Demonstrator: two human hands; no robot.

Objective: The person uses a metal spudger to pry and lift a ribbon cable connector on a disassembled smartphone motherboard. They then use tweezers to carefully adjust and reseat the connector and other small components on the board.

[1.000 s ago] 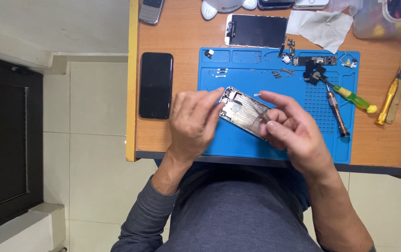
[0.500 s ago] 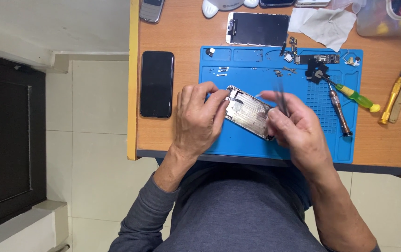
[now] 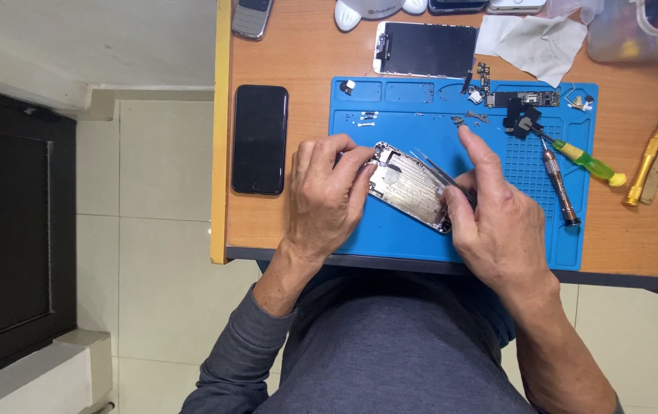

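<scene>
An opened silver phone housing [image 3: 409, 186] lies tilted on the blue repair mat [image 3: 421, 238]. My left hand [image 3: 327, 195] grips the housing's left end, fingers curled over its edge. My right hand [image 3: 491, 218] holds thin metal tweezers [image 3: 438, 170] over the housing's right half, with the forefinger stretched up toward small loose parts [image 3: 467, 119] on the mat. The tweezer tips sit above the housing's upper right area; whether they pinch anything is too small to tell.
A black phone [image 3: 260, 139] lies left of the mat on the wooden desk [image 3: 298, 69]. A detached screen [image 3: 427, 49], a cloth [image 3: 532, 42], two screwdrivers [image 3: 560, 186], a brush [image 3: 654, 157], a plastic box [image 3: 639, 31] and another phone [image 3: 252, 17] lie around.
My right hand has risen and its forefinger now points up toward the small parts. The tweezers have shifted over the housing. My left hand keeps its grip.
</scene>
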